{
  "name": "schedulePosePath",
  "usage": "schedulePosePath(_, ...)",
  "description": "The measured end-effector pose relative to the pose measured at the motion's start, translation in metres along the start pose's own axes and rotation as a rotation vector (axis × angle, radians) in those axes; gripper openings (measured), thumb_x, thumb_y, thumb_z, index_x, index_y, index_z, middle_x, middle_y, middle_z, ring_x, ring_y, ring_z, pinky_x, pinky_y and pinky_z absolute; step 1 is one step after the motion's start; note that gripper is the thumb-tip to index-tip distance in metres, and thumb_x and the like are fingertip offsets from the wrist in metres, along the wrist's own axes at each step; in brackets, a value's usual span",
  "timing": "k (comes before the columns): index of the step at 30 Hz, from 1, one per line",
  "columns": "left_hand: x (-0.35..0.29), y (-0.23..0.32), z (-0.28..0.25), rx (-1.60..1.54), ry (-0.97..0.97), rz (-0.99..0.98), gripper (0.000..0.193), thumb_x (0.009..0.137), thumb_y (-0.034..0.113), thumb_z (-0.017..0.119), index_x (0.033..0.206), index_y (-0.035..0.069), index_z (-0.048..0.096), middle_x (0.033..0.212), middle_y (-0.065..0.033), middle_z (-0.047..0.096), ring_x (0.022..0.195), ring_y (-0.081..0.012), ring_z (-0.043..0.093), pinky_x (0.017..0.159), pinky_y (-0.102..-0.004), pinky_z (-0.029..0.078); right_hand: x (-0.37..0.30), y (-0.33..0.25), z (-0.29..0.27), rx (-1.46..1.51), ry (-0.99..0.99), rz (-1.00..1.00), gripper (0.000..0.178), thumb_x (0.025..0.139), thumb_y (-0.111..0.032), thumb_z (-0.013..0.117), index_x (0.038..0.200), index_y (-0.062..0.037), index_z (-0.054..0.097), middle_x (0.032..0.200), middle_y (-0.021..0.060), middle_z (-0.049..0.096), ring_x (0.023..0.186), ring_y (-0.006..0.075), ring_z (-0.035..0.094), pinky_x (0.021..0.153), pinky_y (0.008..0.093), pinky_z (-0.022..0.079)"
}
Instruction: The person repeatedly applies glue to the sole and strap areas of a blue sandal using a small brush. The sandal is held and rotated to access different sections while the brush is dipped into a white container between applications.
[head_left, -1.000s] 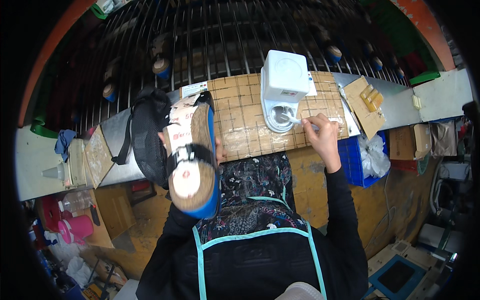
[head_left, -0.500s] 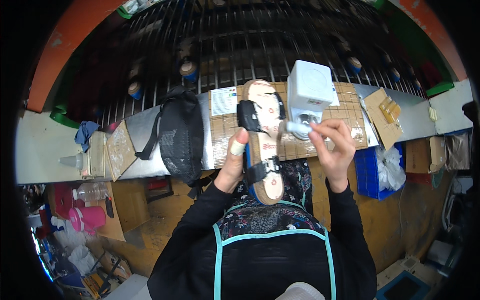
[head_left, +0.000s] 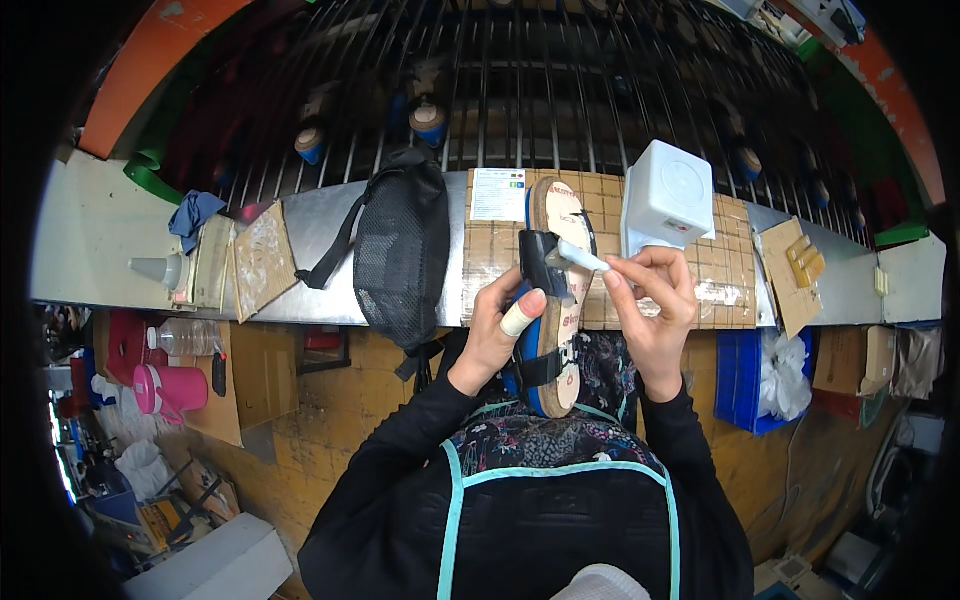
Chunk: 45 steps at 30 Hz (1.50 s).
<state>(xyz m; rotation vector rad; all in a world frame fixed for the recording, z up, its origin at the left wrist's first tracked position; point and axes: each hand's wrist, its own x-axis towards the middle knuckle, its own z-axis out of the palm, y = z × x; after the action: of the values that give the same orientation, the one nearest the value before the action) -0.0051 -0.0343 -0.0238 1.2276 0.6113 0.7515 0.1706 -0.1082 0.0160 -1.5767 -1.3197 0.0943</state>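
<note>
A sandal with a beige printed footbed, black straps and a blue-edged sole is held lengthwise in front of me. My left hand grips it along its left side, its thumb wrapped in pale tape. My right hand is closed, pinching a small pale-handled tool, seemingly a brush, between thumb and fingertips. The tool's tip meets the inner side of the wide upper strap. Behind my right hand stands a white square-topped container; its lower front is partly hidden.
Taped cardboard covers the bench before me. A black mesh bag lies to its left. Beyond runs a rack of metal rods carrying several shoes. A blue crate with plastic bags is at the lower right.
The brush-like tool has moved from beside the white container onto the sandal's upper strap. My left hand has shifted its grip, and my view has swung slightly left.
</note>
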Motion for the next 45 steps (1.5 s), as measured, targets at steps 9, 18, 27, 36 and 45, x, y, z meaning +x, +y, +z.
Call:
schedulePosePath(9,-0.001,-0.002,-0.007,0.044,0.026,0.043,0.076,0.085,0.062,0.059,0.118,-0.006,0.056,0.105,-0.0128,0.065,0.095,-0.0175,0.064,0.084,-0.0300,0.051,0.021,0.000,0.010,-0.067,-0.007,-0.075,0.016,0.077,-0.012,0.076,0.093,-0.0086,0.076,0.089,0.0026,0.058,0.065,0.0109,0.052,0.077,0.0298,0.030)
schedulePosePath(18,0.003,0.001,-0.013,-0.077,-0.036,-0.032,0.061,0.089,0.049,0.060,0.114,-0.006,0.060,0.101,-0.0114,0.066,0.094,-0.0151,0.061,0.084,-0.0277,0.047,0.026,0.007,0.006,0.004,-0.074,-0.127,0.016,0.075,-0.014,0.077,0.090,-0.0089,0.076,0.084,0.0012,0.058,0.066,0.0118,0.052,0.074,0.0294,0.031)
schedulePosePath(27,0.017,0.004,-0.011,-0.143,-0.033,-0.106,0.058,0.092,0.052,0.055,0.106,-0.004,0.061,0.094,-0.0088,0.065,0.089,-0.0131,0.062,0.079,-0.0248,0.048,0.021,0.011,-0.013,-0.070,-0.140,-0.221,0.019,0.071,-0.014,0.079,0.090,-0.0096,0.076,0.083,0.0019,0.060,0.072,0.0137,0.054,0.075,0.0299,0.032)
schedulePosePath(36,0.022,0.004,0.002,-0.346,-0.015,-0.201,0.072,0.092,0.061,0.047,0.126,-0.001,0.052,0.107,-0.0118,0.065,0.090,-0.0149,0.066,0.079,-0.0275,0.056,-0.003,0.012,-0.006,0.071,-0.027,0.034,0.014,0.078,-0.009,0.077,0.091,-0.0044,0.076,0.091,0.0045,0.060,0.062,0.0101,0.051,0.066,0.0243,0.038)
schedulePosePath(45,0.018,0.008,0.011,-0.285,0.069,-0.166,0.067,0.093,0.057,0.050,0.123,-0.002,0.054,0.104,-0.0114,0.065,0.088,-0.0132,0.066,0.074,-0.0258,0.055,-0.009,-0.002,0.001,-0.017,0.072,0.002,0.016,0.076,-0.011,0.078,0.092,-0.0075,0.076,0.094,0.0036,0.059,0.064,0.0102,0.052,0.076,0.0280,0.033)
